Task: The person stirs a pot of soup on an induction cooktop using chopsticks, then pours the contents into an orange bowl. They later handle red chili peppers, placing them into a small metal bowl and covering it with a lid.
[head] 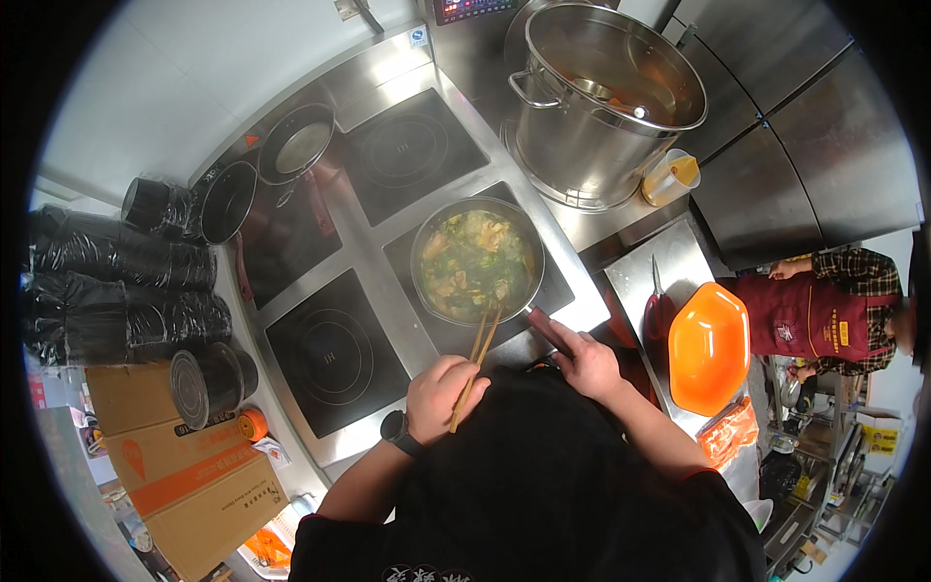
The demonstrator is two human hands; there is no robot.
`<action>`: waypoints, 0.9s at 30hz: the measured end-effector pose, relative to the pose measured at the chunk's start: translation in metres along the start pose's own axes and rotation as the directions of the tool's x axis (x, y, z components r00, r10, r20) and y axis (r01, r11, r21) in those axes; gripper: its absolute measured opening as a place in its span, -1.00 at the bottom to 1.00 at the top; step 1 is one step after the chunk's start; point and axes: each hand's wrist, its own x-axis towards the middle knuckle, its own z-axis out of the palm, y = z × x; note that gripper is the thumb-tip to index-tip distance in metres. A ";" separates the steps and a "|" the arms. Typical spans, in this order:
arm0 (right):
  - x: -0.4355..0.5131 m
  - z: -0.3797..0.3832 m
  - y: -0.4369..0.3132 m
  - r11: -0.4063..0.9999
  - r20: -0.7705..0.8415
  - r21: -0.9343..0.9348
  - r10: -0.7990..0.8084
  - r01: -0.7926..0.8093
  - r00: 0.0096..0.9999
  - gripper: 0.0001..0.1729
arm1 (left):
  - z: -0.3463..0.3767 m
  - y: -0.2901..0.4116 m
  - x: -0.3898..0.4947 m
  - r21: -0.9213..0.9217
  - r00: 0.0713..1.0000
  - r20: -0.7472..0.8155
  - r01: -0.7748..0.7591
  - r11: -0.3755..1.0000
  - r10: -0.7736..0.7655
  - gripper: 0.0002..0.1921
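Note:
A saucepan [540, 280] of soup stands on the front right plate of an induction cooktop [412, 227]. Leafy greens and pale pieces float in the soup [476, 262]. My right hand [590, 364] grips the pan's reddish-brown handle [549, 331]. In my left hand [445, 399] is a pair of wooden chopsticks [478, 356], their tips at the near edge of the soup. A dark watch [398, 428] sits on my left wrist.
A large steel stockpot [582, 149] stands at the back right, a plastic measuring jug [665, 182] beside it. Red-handled scissors [657, 305] and an orange bowl [709, 349] lie to the right. A person in a maroon apron [807, 313] stands beyond. Two pans [297, 149] occupy the back left.

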 end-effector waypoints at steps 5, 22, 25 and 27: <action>0.000 -0.001 -0.001 1.000 0.022 -0.015 0.020 -0.020 1.000 -0.28 | 0.001 0.000 0.000 -0.001 1.000 -0.003 0.002 1.000 -0.002 -0.75; 0.000 -0.001 0.002 1.000 0.040 -0.003 0.027 -0.027 0.999 -0.26 | -0.025 0.007 0.015 -0.014 0.989 -0.145 0.036 0.999 -0.038 -0.84; 0.001 0.000 0.001 1.000 0.038 -0.009 0.028 -0.028 0.999 -0.26 | -0.042 -0.001 0.021 0.028 0.963 -0.251 0.105 0.994 -0.095 -0.88; 0.001 0.000 0.001 1.000 0.035 -0.007 0.025 -0.025 0.999 -0.26 | -0.047 -0.008 0.025 0.051 0.960 -0.249 0.148 0.988 -0.131 -0.92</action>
